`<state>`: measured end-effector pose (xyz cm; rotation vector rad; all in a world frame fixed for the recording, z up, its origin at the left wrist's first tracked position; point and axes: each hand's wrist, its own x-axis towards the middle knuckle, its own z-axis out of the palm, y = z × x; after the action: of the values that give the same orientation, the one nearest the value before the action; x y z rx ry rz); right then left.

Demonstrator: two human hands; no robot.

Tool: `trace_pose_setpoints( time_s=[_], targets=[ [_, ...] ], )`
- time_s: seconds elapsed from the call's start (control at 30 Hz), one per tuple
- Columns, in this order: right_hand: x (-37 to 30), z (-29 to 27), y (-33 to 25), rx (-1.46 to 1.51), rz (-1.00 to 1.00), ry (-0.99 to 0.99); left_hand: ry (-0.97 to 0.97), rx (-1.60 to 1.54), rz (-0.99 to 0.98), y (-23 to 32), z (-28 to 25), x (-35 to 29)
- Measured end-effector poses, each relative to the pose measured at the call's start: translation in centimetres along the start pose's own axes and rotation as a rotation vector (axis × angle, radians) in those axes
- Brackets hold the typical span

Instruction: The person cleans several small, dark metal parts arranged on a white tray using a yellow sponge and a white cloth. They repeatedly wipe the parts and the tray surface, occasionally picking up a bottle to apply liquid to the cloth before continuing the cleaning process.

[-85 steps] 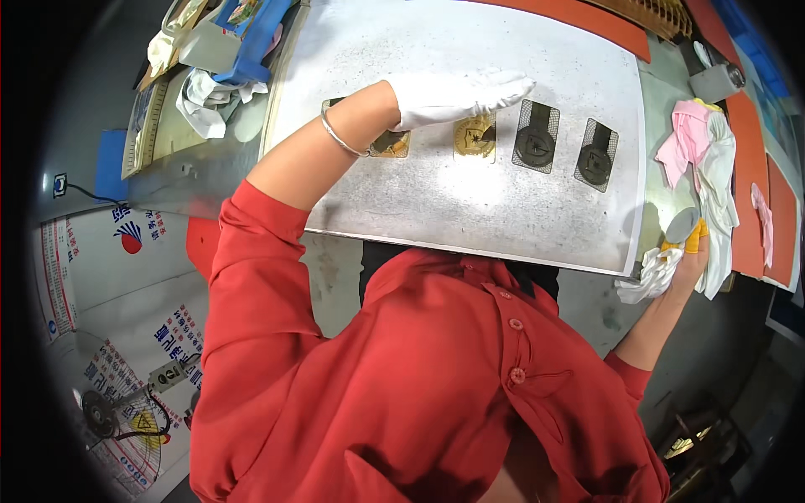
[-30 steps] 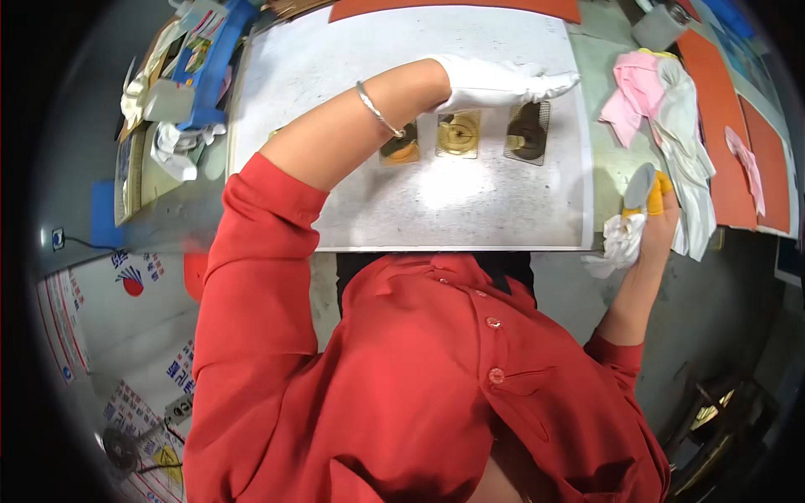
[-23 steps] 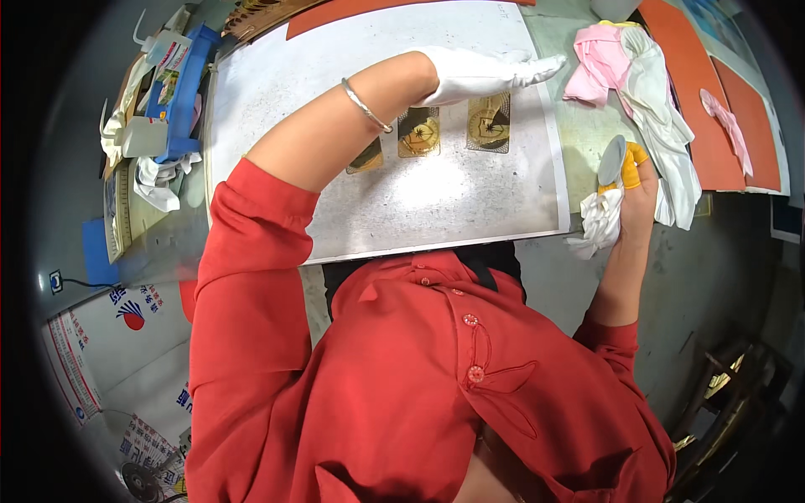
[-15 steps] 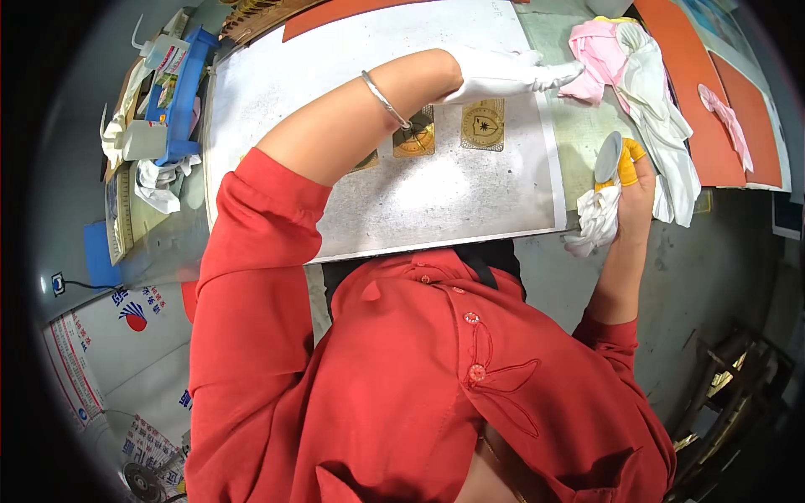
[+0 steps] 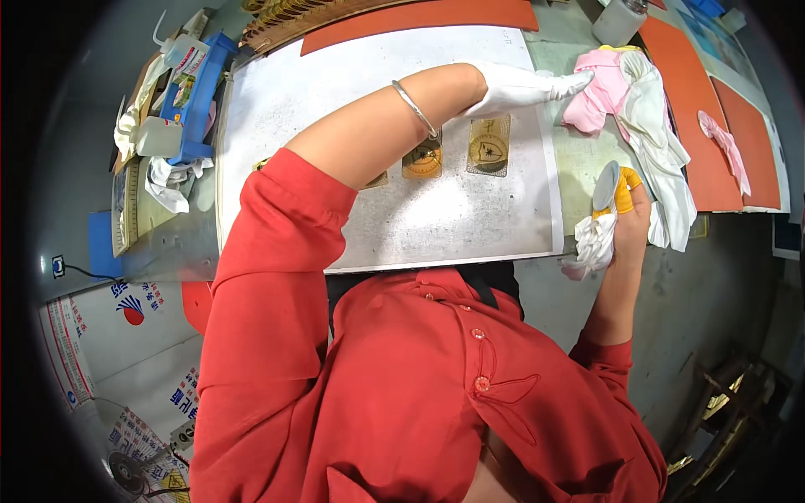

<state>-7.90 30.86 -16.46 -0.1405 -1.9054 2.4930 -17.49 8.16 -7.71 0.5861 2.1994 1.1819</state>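
My left hand [image 5: 537, 88], in a white glove, reaches across the white sheet [image 5: 503, 214] with its fingers stretched out. Its fingertips overlap the edge of a crumpled pink cloth [image 5: 599, 92]; whether they touch it I cannot tell. On the right, my right hand [image 5: 634, 216] has yellow covers on its fingers and holds a round grey disc [image 5: 605, 186] upright. A bunched white cloth [image 5: 594, 243] hangs below the disc from the same hand. Two gold patterned metal cards, one at the right [image 5: 488, 147] and one beside it [image 5: 422, 159], lie below my left forearm, which partly hides another.
A long white cloth [image 5: 658, 126] drapes over the table's right edge beside orange boards [image 5: 696, 142]. A bottle [image 5: 620, 21] stands at the back right. On the left is a blue tray [image 5: 197, 113] with bottles. Stacked gold pieces [image 5: 310, 21] line the far edge.
My left hand has shifted slightly right, farther over the pink cloth. The view has tilted up, bringing the bottle at the back into sight. My right hand keeps its hold.
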Motion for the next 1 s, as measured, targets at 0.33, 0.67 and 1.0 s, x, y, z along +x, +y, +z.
trace_pose_setpoints(
  time_s=[0.33,0.67,1.0],
  targets=[
    [-0.2,4.1,-3.9,-0.245,-0.073,-0.173,0.615,0.074,0.176,-5.1,-4.4,-14.3],
    [5.9,31.4,-6.9,0.04,0.023,-0.739,1.622,-0.082,0.128,-15.3,-8.8,-39.1],
    [8.1,60.8,2.6,0.602,0.384,-1.225,1.74,0.02,-0.024,-25.3,-19.1,-39.8]
  ],
)
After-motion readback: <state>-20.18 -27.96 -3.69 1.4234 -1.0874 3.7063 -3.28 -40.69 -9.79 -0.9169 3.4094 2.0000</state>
